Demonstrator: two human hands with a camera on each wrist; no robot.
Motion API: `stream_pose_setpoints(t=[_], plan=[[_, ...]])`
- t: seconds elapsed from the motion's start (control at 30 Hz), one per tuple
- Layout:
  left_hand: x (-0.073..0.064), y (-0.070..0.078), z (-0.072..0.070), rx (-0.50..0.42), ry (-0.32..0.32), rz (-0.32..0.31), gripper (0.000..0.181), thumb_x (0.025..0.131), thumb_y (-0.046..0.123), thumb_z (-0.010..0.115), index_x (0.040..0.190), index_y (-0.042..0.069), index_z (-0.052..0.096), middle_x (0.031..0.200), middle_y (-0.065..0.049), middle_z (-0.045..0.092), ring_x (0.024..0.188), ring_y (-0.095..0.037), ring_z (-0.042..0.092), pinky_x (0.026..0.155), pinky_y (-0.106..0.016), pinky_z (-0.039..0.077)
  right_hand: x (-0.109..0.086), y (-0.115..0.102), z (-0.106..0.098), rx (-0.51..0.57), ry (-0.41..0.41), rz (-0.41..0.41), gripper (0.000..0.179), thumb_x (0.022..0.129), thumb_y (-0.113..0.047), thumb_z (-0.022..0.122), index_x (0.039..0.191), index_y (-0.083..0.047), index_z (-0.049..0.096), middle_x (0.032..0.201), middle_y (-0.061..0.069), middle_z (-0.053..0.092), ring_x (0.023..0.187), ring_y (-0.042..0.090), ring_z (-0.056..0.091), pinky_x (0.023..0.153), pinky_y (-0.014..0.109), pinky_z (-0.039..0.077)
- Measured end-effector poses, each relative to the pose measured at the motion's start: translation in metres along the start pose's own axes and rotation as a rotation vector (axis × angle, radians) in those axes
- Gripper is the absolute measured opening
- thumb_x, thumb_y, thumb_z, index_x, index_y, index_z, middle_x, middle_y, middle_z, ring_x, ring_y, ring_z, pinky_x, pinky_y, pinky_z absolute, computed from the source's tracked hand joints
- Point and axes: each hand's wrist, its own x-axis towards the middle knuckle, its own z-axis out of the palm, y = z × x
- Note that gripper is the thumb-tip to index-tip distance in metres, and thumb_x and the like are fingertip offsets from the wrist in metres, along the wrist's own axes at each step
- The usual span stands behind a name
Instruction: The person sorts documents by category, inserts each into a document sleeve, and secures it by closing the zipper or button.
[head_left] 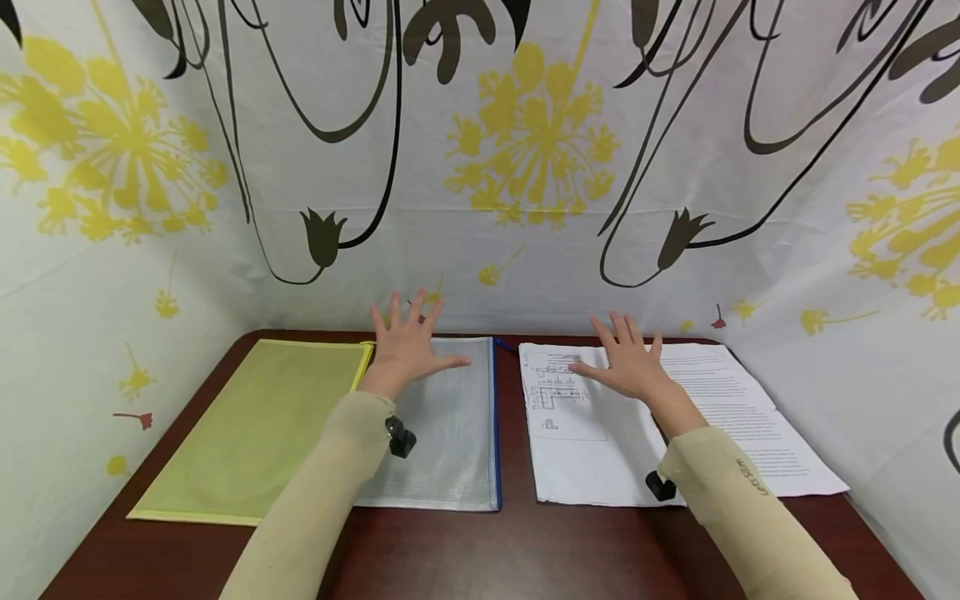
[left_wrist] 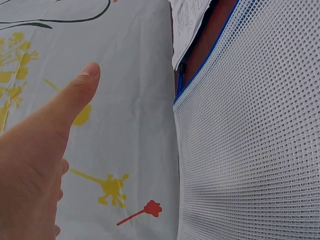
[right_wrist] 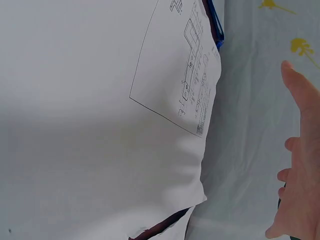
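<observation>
My left hand [head_left: 405,354] is held with fingers spread over the far end of a white mesh zip pouch [head_left: 450,442] with a blue zipper edge. Nothing is in that hand; its thumb points right. In the left wrist view the mesh pouch [left_wrist: 250,125] lies beside the hand, apart from it. My right hand [head_left: 630,367], also spread and holding nothing, is above a stack of paper with a printed technical drawing [head_left: 562,458]. The right wrist view shows the drawing sheet [right_wrist: 100,65] with the hand's shadow on it.
A yellow zip pouch [head_left: 255,425] lies at the left of the dark red-brown table [head_left: 510,550], next to the mesh pouch. Text-printed sheets [head_left: 742,408] lie at the right. A patterned white cloth [head_left: 465,167] hangs behind the table and along both sides.
</observation>
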Motion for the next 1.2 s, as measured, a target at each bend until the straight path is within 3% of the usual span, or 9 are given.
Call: stream_pose_setpoints(t=[0.83,1.2], plan=[[-0.003,-0.007,0.000,-0.013,-0.002,-0.009,0.113,0.073,0.090,0.051,0.161,0.027,0.017,0.170,-0.006,0.004,0.154,-0.045,0.002,0.118,-0.074,-0.002,-0.004,0.008,0.003,0.004,0.025,0.012,0.108,0.080,-0.069,0.068,0.159,-0.012,0.021,0.164,0.025,0.016,0.151,0.047,0.010,0.111,0.081,0.004],[-0.004,-0.010,0.000,-0.007,-0.018,-0.021,0.113,0.074,0.090,0.050,0.161,0.027,0.015,0.170,-0.005,0.002,0.154,-0.045,0.002,0.118,-0.073,-0.003,-0.008,0.011,0.004,0.014,0.029,0.015,0.105,0.082,-0.064,0.070,0.158,-0.010,0.023,0.161,0.028,0.020,0.147,0.050,0.015,0.109,0.079,0.014]])
